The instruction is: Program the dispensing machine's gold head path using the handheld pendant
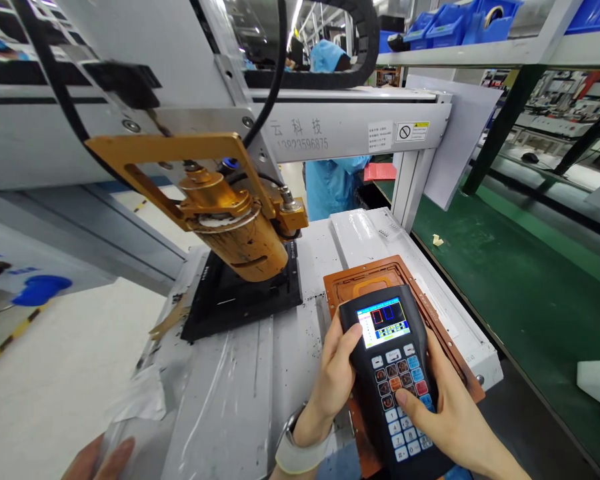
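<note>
A black handheld teach pendant (370, 380) with a lit colour screen and a keypad is held in both hands. My left hand (336, 367) is closed around its left edge, thumb beside the screen. My right hand (450, 407) grips the right edge, with its thumb resting over the keys. Beneath the pendant lies an orange-brown fixture plate (360, 272). To its left, a gold cylindrical machine head (245, 250) hangs tilted in the view above a black flat tray (240, 307). A band and a watch are on my left wrist.
Another person's fingers (103, 460) show at the bottom left beside a white wipe (137, 397). A white gantry beam (340, 127) crosses overhead with cables. A green bench (480, 267) stands right, and blue bins (450, 25) sit on a shelf. A person in blue (330, 187) is behind.
</note>
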Demonstrator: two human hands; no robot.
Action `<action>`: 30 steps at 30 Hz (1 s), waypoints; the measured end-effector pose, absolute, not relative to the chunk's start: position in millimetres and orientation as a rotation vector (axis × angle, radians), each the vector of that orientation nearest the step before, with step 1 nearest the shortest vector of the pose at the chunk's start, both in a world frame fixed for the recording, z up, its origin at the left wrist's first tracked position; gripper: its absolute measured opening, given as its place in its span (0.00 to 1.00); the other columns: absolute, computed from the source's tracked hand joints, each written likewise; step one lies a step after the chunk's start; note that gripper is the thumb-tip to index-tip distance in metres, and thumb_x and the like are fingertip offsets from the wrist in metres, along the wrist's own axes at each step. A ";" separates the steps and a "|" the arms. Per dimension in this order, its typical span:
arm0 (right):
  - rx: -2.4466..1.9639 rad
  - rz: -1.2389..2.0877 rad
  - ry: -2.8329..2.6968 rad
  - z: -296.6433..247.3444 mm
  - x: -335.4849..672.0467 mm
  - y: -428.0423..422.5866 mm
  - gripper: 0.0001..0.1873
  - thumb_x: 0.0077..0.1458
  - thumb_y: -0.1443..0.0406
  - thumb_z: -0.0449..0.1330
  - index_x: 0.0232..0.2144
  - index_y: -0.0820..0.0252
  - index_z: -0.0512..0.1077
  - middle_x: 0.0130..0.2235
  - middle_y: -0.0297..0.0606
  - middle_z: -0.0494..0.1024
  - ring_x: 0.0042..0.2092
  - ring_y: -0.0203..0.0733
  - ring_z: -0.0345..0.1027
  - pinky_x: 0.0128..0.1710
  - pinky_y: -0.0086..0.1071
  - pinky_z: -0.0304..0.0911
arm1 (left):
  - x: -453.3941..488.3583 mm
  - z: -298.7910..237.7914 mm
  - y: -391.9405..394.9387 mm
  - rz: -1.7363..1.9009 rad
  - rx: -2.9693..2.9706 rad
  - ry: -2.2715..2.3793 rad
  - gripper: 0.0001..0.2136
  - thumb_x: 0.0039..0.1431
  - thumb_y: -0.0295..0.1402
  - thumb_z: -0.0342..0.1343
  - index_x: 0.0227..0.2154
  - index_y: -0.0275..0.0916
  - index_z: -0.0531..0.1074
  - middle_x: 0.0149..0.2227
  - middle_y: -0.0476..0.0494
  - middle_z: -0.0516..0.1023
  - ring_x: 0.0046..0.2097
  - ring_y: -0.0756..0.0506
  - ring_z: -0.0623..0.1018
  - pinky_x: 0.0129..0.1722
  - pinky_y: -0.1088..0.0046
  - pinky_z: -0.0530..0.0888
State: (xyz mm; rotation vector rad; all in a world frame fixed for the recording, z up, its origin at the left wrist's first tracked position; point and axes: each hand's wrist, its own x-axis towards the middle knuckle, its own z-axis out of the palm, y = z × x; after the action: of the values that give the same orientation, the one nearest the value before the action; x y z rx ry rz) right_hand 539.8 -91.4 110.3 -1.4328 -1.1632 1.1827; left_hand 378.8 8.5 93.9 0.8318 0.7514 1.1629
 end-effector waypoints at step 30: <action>-1.423 1.217 -1.107 108.6 538.6 -90.4 0.43 0.65 0.55 0.67 0.75 0.52 0.55 0.72 0.48 0.67 0.71 0.59 0.66 0.67 0.49 0.71 | 374.1 79.2 7.4 1.137 0.827 0.739 0.23 0.69 0.47 0.63 0.62 0.43 0.76 0.57 0.42 0.83 0.61 0.34 0.80 0.56 0.62 0.79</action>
State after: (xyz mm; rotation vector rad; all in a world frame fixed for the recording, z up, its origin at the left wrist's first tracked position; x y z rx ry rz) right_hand 538.6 -90.4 108.6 -1.4233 -1.1067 1.2170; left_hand 374.1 7.4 79.2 0.8269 0.7393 1.1372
